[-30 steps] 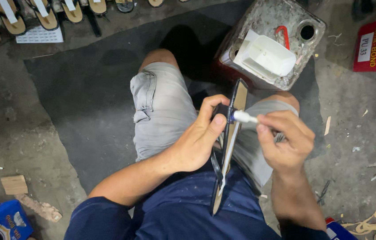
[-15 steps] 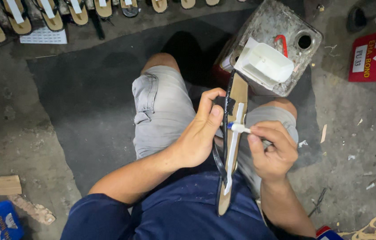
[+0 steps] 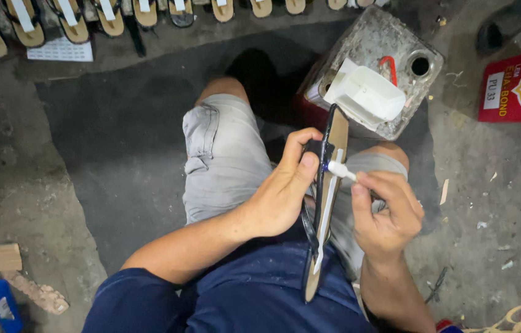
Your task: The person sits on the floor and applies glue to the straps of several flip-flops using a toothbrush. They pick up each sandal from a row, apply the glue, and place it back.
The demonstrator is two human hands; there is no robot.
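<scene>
Fingers of your left hand clamp the sandal sole on edge over your lap while your right hand pinches a white marker against it, so marking looks underway; next, draw steadily.

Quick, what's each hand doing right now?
Left hand: closed on the sandal sole, held on edge.
Right hand: closed on a white-tipped applicator.

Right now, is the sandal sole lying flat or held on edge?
On edge: the left hand grips the sandal sole so its thin side faces the camera, while the right hand presses a white applicator against it.
</scene>
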